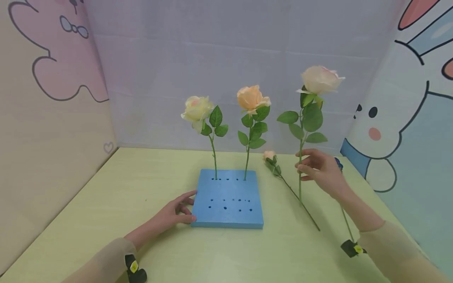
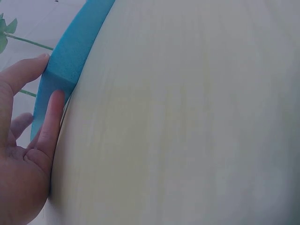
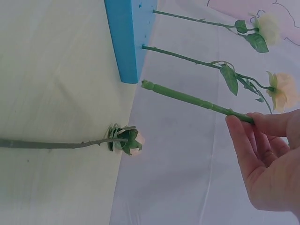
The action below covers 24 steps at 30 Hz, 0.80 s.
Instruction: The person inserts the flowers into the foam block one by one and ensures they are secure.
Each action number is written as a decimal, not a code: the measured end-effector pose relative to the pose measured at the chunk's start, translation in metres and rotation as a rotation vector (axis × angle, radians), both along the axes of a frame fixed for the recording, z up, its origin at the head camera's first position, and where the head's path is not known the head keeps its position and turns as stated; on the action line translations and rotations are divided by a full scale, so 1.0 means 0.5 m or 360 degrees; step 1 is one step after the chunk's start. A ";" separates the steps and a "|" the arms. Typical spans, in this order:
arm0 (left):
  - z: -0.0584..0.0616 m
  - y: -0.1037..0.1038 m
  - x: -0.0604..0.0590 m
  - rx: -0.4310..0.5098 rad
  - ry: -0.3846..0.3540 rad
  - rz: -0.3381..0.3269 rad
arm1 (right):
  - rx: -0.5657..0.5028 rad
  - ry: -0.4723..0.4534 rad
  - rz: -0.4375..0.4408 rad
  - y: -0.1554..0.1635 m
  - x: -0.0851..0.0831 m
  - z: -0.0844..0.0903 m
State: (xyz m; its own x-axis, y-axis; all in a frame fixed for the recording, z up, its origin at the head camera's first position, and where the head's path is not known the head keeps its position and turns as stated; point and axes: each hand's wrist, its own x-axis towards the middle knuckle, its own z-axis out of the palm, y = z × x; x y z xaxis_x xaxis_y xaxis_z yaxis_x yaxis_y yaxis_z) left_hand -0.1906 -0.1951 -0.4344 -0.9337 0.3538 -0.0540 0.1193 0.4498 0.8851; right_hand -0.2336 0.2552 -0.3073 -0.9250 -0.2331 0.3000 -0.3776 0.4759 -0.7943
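Right hand (image 1: 320,171) pinches the stem of a pale rose (image 1: 320,79), upright, right of the blue foam block (image 1: 230,200). Left hand (image 1: 175,212), fingers straight, presses the block's near-left corner; two roses stand in its far row.

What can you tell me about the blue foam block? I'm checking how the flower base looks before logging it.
The flat square blue foam block lies on the pale green table. Its top is pierced with two rows of small dark holes. Two roses stand upright in the back row: a pale yellow rose and a peach rose. The left hand rests against its near left corner, fingers touching its edge.
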 end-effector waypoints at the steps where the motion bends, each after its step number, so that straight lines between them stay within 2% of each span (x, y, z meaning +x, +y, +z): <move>1: 0.001 0.000 0.001 0.0002 0.0002 -0.0002 | -0.0004 0.0029 0.0002 -0.003 0.001 0.000; 10: 0.004 0.001 0.003 0.0007 0.0004 -0.0004 | -0.0083 0.0205 0.0054 -0.042 0.008 0.017; 16: 0.007 -0.001 0.004 0.0023 0.0023 -0.0024 | -0.0175 0.0229 0.0112 -0.086 0.015 0.021; 24: 0.004 -0.001 0.002 0.0026 0.0014 -0.0024 | -0.0287 0.0237 0.0201 -0.157 0.007 0.004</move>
